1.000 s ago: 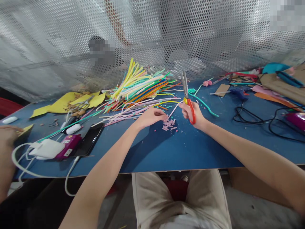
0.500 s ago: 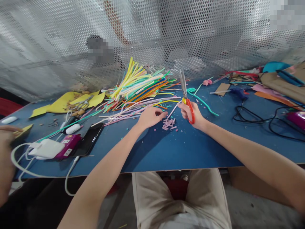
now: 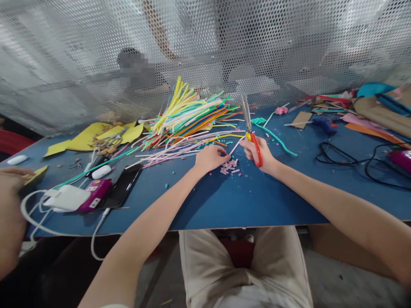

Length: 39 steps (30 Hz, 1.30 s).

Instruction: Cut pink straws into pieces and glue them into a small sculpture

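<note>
My right hand [image 3: 258,153] is wrapped around the red-handled scissors [image 3: 256,147], whose metal blades point up and away. Between its thumb and finger it also pinches the upper end of a thin lilac pipe cleaner [image 3: 236,145]. At the strip's lower end, the fingertips of my left hand [image 3: 212,159] close on it. Just below those fingertips lies a small pile of short lilac pieces [image 3: 230,167] on the blue table [image 3: 205,209]. Longer pink and lilac pipe cleaners [image 3: 167,157] stretch out to the left of my left hand.
A large multicoloured bundle of pipe cleaners [image 3: 192,111] lies behind my hands. To the left are a phone [image 3: 123,186], a purple power bank [image 3: 96,194] with white cables, and another person's hand [image 3: 11,184]. A glue gun [image 3: 324,125] and black cable [image 3: 340,160] lie right.
My left hand has shifted slightly right, its fingertips now meeting the lower end of the lilac pipe cleaner. My right hand with the scissors has hardly moved.
</note>
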### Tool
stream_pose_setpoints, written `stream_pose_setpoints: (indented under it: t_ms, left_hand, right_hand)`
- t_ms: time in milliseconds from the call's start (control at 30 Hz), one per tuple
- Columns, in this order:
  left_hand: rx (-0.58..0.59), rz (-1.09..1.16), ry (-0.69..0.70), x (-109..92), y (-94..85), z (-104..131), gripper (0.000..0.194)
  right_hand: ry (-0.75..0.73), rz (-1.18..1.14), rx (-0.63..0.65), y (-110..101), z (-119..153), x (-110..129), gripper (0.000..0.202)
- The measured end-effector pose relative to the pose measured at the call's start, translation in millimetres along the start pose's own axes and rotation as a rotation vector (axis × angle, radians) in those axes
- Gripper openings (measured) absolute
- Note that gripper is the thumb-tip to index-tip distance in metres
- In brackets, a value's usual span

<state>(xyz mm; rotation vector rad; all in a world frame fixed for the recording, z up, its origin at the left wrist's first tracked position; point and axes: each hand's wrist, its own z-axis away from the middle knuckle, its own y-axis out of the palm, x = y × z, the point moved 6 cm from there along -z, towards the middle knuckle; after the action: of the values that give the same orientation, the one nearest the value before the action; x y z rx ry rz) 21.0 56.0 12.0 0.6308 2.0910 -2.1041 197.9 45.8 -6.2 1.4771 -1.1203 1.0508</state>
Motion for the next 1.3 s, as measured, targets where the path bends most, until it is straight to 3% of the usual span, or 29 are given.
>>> stream_pose_setpoints:
  t_ms: [167, 333, 467, 667, 867, 1067, 1167, 1300]
  left_hand:
    - [0.016, 0.027, 0.005, 4, 2.9, -4, 0.026]
    - [0.05, 0.326, 0.093, 9, 2.3, -10, 0.031]
    - [-0.032, 0.58, 0.123, 8, -11.1, -8, 0.033]
    - [-0.029, 0.869, 0.151, 0, -13.6, -2, 0.032]
    - [0.016, 0.684, 0.221, -8, -3.7, 1, 0.034]
    - [0.059, 0.614, 0.271, -12, 3.9, 1, 0.034]
    - [0.005, 0.418, 0.328, -12, -5.5, 4, 0.034]
    - [-0.016, 0.082, 0.58, -17, -22.7, 15, 0.024]
  right_hand:
    - [0.008, -0.009, -0.008, -1, -1, 0, 0.044]
    - [-0.023, -0.011, -0.008, -2, -1, 3, 0.045]
    - [-0.02, -0.004, -0.029, -3, 1, 6, 0.047]
    - [-0.059, 0.079, -0.05, -6, -1, 2, 0.034]
    - [-0.165, 0.008, -0.061, -3, -1, 3, 0.038]
    - [-0.14, 0.03, -0.046, -1, 0, 7, 0.045]
    - [-0.147, 0.028, -0.052, -1, -1, 7, 0.043]
    - [-0.142, 0.05, -0.087, -4, -3, 4, 0.042]
